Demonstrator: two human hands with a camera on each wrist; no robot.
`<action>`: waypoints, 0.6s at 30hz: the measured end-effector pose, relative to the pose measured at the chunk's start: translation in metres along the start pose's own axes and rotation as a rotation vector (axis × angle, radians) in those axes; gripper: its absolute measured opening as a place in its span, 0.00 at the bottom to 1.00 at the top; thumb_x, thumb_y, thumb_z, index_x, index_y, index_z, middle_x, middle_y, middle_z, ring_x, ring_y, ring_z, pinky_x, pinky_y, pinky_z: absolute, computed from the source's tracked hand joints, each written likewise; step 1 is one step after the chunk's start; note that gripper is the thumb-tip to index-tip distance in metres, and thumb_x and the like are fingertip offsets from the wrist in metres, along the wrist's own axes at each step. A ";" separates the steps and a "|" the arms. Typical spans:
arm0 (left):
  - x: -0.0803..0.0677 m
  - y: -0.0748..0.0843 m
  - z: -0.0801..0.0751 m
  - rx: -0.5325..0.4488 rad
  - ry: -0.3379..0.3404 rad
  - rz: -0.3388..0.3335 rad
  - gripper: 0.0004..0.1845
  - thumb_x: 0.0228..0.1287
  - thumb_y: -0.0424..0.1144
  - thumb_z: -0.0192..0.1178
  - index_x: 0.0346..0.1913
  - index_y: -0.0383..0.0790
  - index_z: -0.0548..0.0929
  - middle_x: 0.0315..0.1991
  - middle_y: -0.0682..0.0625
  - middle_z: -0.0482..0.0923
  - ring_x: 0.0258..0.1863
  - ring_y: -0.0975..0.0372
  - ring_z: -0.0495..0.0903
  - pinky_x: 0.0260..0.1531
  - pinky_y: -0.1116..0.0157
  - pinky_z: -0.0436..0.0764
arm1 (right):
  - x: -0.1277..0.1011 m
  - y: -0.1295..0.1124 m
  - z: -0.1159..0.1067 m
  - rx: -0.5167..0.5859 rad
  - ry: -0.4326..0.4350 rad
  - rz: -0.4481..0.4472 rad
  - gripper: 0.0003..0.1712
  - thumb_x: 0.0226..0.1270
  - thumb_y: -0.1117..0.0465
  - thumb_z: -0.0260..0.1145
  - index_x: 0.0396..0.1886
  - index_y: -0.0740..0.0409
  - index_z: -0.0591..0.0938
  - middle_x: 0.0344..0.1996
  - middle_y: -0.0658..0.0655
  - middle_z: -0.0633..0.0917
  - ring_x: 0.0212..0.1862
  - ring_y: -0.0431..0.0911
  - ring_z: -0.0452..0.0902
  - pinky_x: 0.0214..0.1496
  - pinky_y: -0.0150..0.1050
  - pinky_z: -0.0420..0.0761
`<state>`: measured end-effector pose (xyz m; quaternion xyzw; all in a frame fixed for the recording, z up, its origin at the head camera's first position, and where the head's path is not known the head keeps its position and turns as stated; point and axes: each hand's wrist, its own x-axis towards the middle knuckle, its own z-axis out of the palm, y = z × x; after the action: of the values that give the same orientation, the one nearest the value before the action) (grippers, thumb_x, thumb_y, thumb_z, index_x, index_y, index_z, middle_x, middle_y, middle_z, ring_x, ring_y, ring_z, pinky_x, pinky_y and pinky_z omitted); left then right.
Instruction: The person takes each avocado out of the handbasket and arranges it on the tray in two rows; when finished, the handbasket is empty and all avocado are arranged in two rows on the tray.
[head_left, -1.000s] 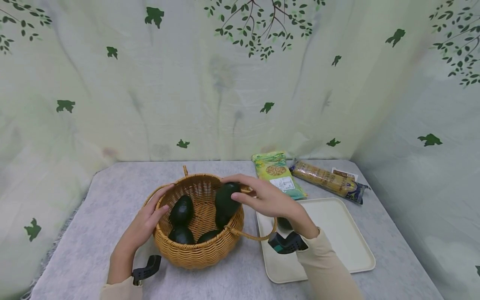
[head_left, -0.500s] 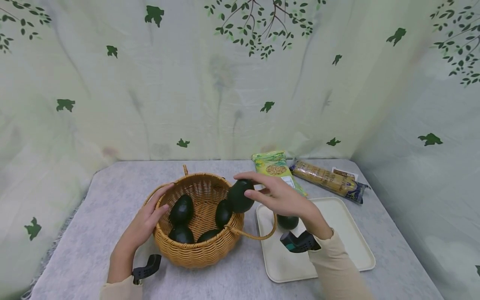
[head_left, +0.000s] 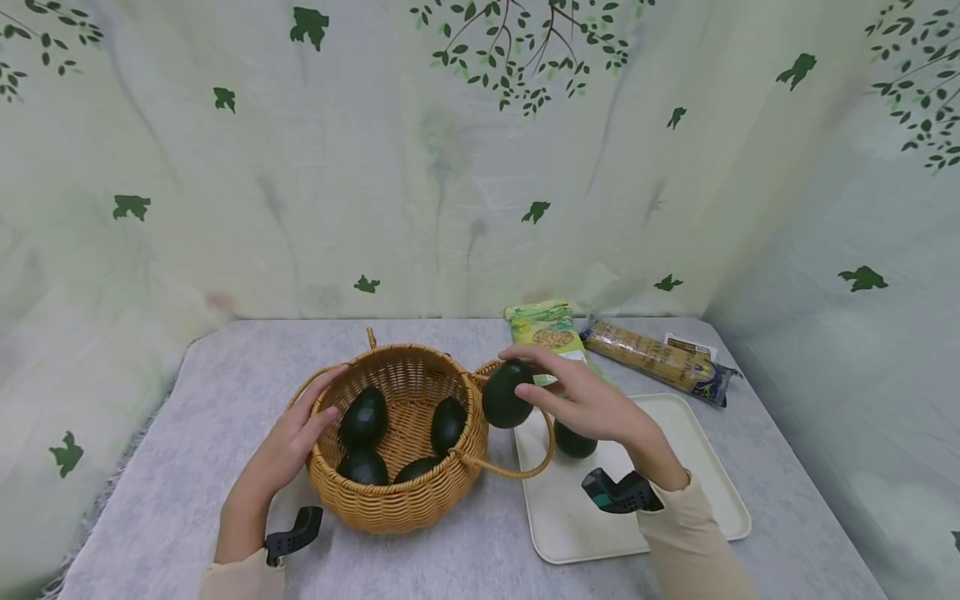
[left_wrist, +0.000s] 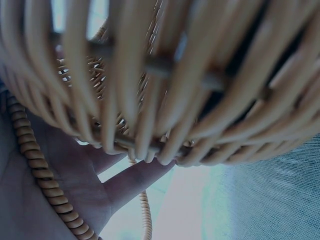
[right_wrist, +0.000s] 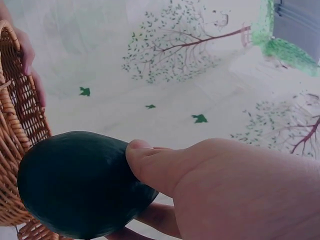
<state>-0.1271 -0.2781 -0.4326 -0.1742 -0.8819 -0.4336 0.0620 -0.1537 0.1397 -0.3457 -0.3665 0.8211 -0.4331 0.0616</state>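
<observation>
My right hand (head_left: 581,400) grips a dark green avocado (head_left: 507,398) between thumb and fingers, just outside the right rim of a round wicker basket (head_left: 397,508). The right wrist view shows the thumb (right_wrist: 150,157) on the avocado's near side and fingers underneath. Several more avocados lie in the basket, one (head_left: 363,418) against its left wall. My left hand (head_left: 288,442) holds the basket's left rim, thumb over the edge. In the left wrist view, a twisted handle (left_wrist: 45,175) crosses the palm and the woven wall hides part of the fingers.
A white tray (head_left: 675,475) lies right of the basket with one avocado (head_left: 576,440) on it, partly behind my right hand. The basket's right handle (head_left: 525,473) overhangs the tray's edge. Behind stand a green food bag (head_left: 551,333) and a long pasta packet (head_left: 652,358).
My right hand has lifted its avocado out of the basket and carried it right, past the rim. Another avocado beneath it in the basket now shows fully. The left hand stays put.
</observation>
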 end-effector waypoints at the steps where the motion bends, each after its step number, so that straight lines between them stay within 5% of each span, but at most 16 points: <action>1: 0.000 0.000 0.000 0.000 0.000 -0.001 0.30 0.81 0.37 0.48 0.81 0.53 0.59 0.78 0.43 0.60 0.72 0.39 0.66 0.61 0.28 0.69 | -0.002 0.001 0.000 0.000 0.006 0.013 0.26 0.81 0.57 0.59 0.74 0.51 0.70 0.68 0.55 0.78 0.67 0.53 0.77 0.61 0.52 0.83; 10: 0.000 0.001 0.000 -0.004 0.000 0.003 0.30 0.81 0.37 0.48 0.81 0.53 0.59 0.78 0.43 0.60 0.72 0.39 0.66 0.61 0.28 0.69 | -0.023 0.009 0.000 0.069 0.066 0.143 0.24 0.80 0.56 0.61 0.69 0.53 0.67 0.65 0.60 0.77 0.69 0.60 0.74 0.61 0.54 0.82; 18: 0.000 0.000 0.000 -0.002 -0.004 -0.010 0.30 0.81 0.38 0.48 0.81 0.55 0.59 0.79 0.45 0.60 0.73 0.40 0.64 0.62 0.28 0.67 | -0.038 0.019 -0.006 -0.002 0.102 0.182 0.22 0.80 0.53 0.61 0.67 0.49 0.68 0.66 0.61 0.78 0.67 0.60 0.76 0.59 0.60 0.81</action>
<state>-0.1270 -0.2784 -0.4329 -0.1708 -0.8823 -0.4347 0.0580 -0.1396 0.1754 -0.3646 -0.2680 0.8535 -0.4432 0.0583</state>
